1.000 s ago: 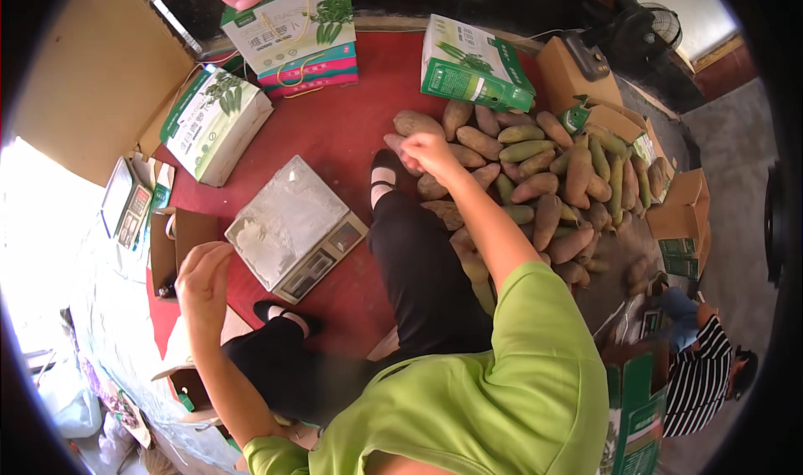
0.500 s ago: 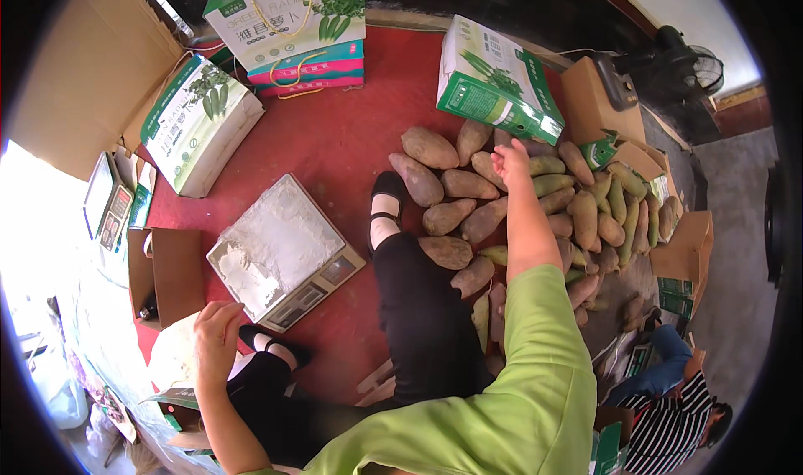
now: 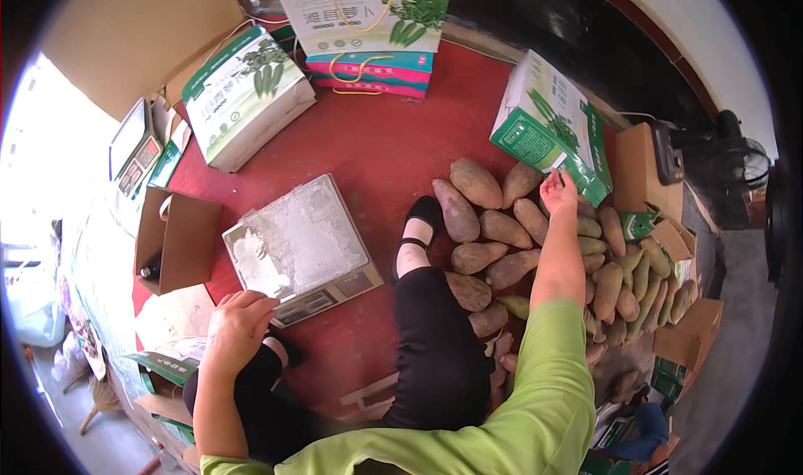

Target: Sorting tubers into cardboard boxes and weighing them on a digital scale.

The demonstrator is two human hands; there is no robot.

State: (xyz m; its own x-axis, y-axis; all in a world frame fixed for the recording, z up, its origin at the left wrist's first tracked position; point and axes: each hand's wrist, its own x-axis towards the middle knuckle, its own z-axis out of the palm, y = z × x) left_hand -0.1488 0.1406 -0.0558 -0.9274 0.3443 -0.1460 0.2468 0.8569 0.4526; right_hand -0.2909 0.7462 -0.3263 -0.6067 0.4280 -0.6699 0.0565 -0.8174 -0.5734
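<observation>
Sweet potatoes (image 3: 477, 183) are lying loose on the red floor (image 3: 376, 140), right of the black shoe (image 3: 425, 214), with green radishes (image 3: 641, 274) heaping up farther right. Right hand (image 3: 559, 193) is hovering at the lower edge of a green-and-white carton (image 3: 542, 136), fingers loosely parted, nothing showing in them; can't tell if they're touching cardboard. Left hand (image 3: 238, 329) is sitting at the near corner of the platform scale (image 3: 309, 232), fingers bunched; can't tell if it's gripping anything or pressing on the scale.

Risks, my read: fingers catching the carton could be tipping it onto the tubers. Right forearm dropping low could be setting round ones rolling. Shoe shifting could be bumping the nearest ones. Left hand leaning could be skewing a weight.

Hard to see: right arm and sleeve are hiding part of the heap; carton's inside isn't showing; scale display isn't readable; glare is washing out the left side; someone at lower right (image 3: 651, 433) is getting cut off.
</observation>
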